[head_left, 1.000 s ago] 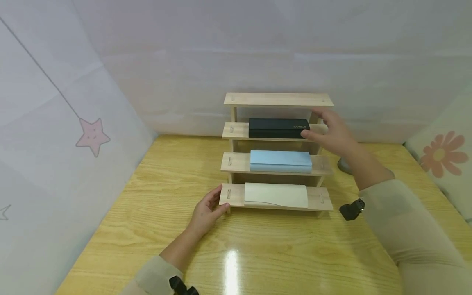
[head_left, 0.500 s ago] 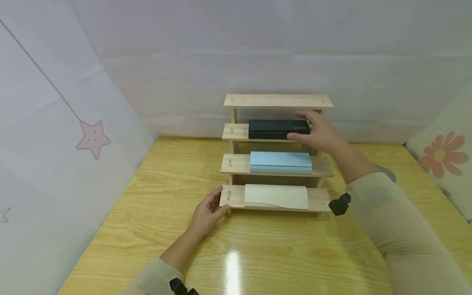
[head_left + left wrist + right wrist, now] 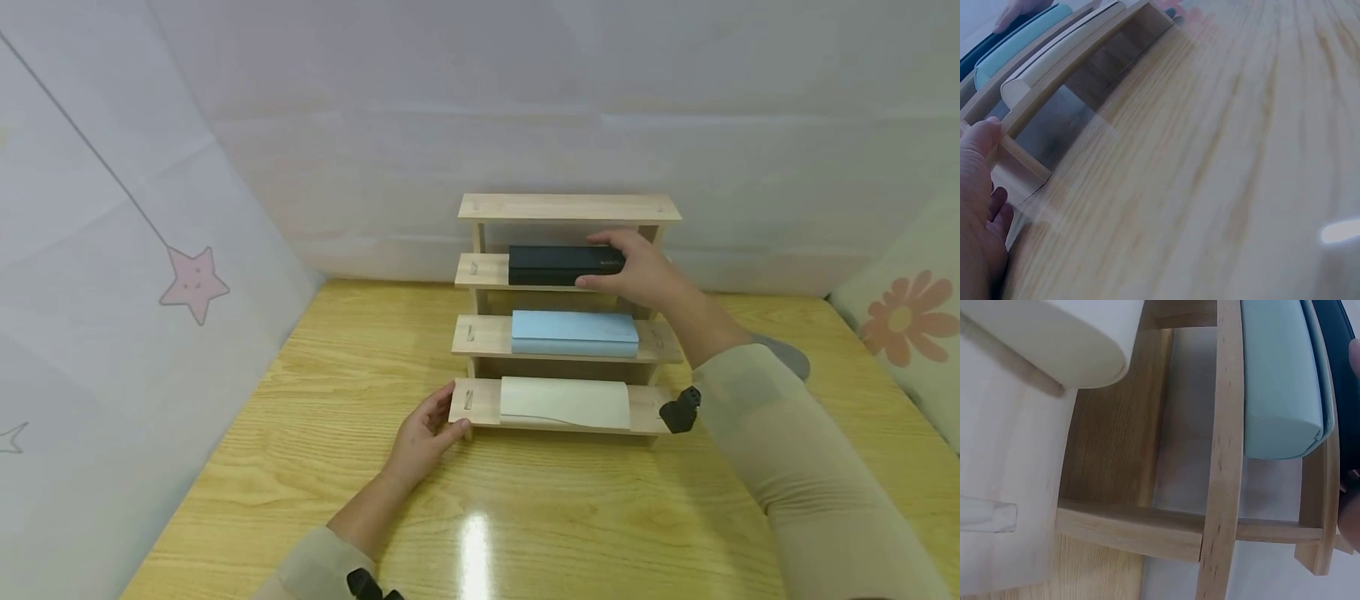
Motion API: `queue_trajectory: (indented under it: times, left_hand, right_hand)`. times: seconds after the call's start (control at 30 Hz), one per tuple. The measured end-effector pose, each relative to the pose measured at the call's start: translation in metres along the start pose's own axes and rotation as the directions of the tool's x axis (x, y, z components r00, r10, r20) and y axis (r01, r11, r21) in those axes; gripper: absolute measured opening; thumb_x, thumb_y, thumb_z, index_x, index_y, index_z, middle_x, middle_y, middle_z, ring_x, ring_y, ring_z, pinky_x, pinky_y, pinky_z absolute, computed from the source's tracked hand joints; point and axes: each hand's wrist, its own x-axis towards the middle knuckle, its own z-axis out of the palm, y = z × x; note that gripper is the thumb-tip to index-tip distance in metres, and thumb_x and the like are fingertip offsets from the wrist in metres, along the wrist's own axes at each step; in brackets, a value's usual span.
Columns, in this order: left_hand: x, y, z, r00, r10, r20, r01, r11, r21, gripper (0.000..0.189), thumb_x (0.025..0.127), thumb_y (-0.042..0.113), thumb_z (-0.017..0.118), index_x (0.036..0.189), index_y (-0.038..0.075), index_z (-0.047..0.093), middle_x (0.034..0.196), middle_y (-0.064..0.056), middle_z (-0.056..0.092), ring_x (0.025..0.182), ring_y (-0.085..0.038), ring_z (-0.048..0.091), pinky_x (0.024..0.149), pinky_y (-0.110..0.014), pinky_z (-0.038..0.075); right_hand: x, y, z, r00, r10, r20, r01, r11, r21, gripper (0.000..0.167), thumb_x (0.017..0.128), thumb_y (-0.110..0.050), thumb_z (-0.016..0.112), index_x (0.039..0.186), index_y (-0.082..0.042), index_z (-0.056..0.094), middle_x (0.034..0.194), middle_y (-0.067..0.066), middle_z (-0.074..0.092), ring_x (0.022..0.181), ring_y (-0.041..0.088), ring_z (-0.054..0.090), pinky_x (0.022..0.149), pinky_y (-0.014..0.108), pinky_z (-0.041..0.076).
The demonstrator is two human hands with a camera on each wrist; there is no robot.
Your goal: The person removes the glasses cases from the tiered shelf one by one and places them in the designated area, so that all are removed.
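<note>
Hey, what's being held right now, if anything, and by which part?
The right hand holds the black case by its right end; the left hand holds the bottom shelf by its left end.

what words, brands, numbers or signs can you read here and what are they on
None can be read for certain.
Black case: pale lettering near the right end, too blurred to read.
Blue case: faint marks near the right end, too small to read.
Cream case: none visible.

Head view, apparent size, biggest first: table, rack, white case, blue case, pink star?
1. Table
2. Rack
3. White case and blue case: look alike, unranked
4. Pink star
</note>
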Motion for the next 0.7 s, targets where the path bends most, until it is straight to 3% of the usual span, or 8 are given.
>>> queue_trajectory:
  times: [0.7]
  left_hand:
    - [-0.0006, 0.0039, -0.0002, 1.000, -0.004, 0.001, 0.004, 1.000, -0.007, 0.067, 0.090, 0.019, 0.072, 0.148, 0.010, 0.041, 0.148, -0.013, 0.048, 0.139, -0.031, 0.044, 0.116, -0.047, 0.036]
  right_hand:
    - [0.0015, 0.0000, 0.0071, 0.999, -0.010, -0.048, 0.010, 1.000, -0.005, 0.086, 0.077, -0.056, 0.077, 0.147, -0.019, 0.044, 0.156, 0.014, 0.035, 0.142, 0.037, 0.032, 0.115, 0.058, 0.031]
